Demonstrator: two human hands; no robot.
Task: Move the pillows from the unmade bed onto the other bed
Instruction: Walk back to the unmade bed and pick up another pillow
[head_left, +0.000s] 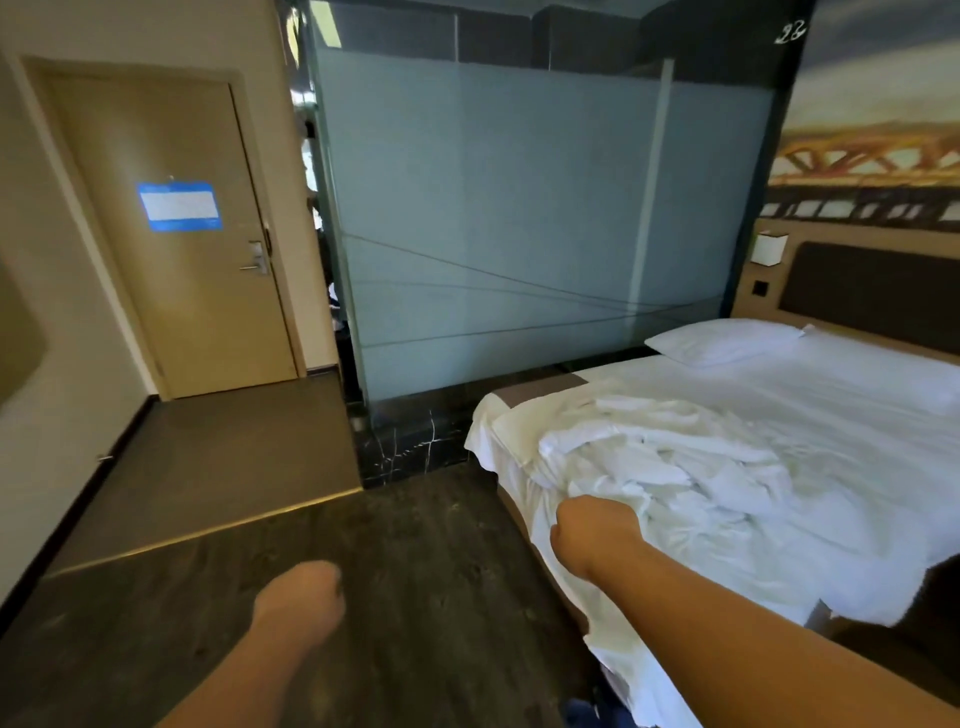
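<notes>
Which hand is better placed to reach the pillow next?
Probably the right hand: it is over the bed's rumpled bedding, though the pillow lies far. The left hand hangs over floor.
</notes>
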